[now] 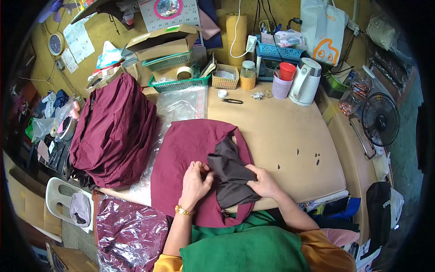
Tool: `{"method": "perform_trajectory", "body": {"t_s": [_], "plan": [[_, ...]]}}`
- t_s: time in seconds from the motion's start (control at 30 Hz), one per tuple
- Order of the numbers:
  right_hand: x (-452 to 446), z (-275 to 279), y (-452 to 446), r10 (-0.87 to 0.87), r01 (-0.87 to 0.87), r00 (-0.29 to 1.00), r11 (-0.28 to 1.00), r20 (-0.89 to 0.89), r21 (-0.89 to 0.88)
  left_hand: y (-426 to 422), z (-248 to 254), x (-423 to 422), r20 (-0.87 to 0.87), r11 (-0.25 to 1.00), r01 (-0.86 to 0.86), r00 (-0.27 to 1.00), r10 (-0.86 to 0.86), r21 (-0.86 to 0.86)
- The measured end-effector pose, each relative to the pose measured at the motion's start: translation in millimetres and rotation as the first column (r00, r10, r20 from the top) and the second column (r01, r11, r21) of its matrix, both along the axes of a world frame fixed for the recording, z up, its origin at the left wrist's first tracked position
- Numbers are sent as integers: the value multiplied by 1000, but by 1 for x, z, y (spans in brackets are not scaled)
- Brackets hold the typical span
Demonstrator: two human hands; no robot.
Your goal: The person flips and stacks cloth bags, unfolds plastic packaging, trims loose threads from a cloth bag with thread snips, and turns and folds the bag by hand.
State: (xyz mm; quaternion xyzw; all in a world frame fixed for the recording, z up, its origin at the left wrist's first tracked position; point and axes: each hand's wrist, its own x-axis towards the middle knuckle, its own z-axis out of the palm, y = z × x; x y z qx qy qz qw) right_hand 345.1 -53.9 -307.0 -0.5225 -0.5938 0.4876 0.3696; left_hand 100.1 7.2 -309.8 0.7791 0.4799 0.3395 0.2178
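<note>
In the head view, the maroon cloth (186, 138) lies spread on the surface (290, 122) right in front of me, with the dark cloth (229, 167) bunched over its right part. The fingers of my left hand (195, 185) are curled nearly closed over the maroon beside the dark cloth; their tips turn away, so I cannot tell what they pinch. The fingers of my right hand (265, 182) are closed, thumb over the dark cloth's right side, gripping its edge.

If I pull harder on the right than on the left, I judge, the dark layer could twist or pucker. A shallow grip could let it slip. The maroon's near edge reaches toward my green apron (244, 247), so a tug might drag it off the front. On the left it meets the clear plastic sheet (179, 106), which looks slick enough to let it slide. Those dark marks (317, 159), if they are tears, could snag fabric.

The maroon looks matte and lightly creased, with a rounded outline; the dark cloth falls in soft, irregular folds. The maroon heap (113, 131) on my left is a wrinkled mound, while the wrapped bundle (131, 231) below it shines through crinkled film.
</note>
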Motion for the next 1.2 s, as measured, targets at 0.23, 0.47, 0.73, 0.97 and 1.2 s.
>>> {"method": "perform_trajectory", "body": {"t_s": [0.23, 0.47, 0.73, 0.97, 1.2], "plan": [[-5, 7, -27, -31, 34, 994, 999, -107, 24, -11, -1, 19, -450, 994, -107, 887, 98, 6], [-37, -13, -50, -201, 231, 719, 972, -666, -44, 0, 1, 19, -638, 989, -104, 770, 11, -109], [-49, -26, -47, -226, 47, 590, 968, -776, -246, 2, -26, 6, -579, 991, -51, 807, 115, 126], [-57, -37, -32, 57, -69, 300, 997, -952, 37, -22, 73, 10, -215, 996, -32, 975, 48, 79], [-71, -51, 17, -21, -152, 306, 986, -952, -70, -44, 117, 16, 265, 972, 37, 959, -100, 231]]}}
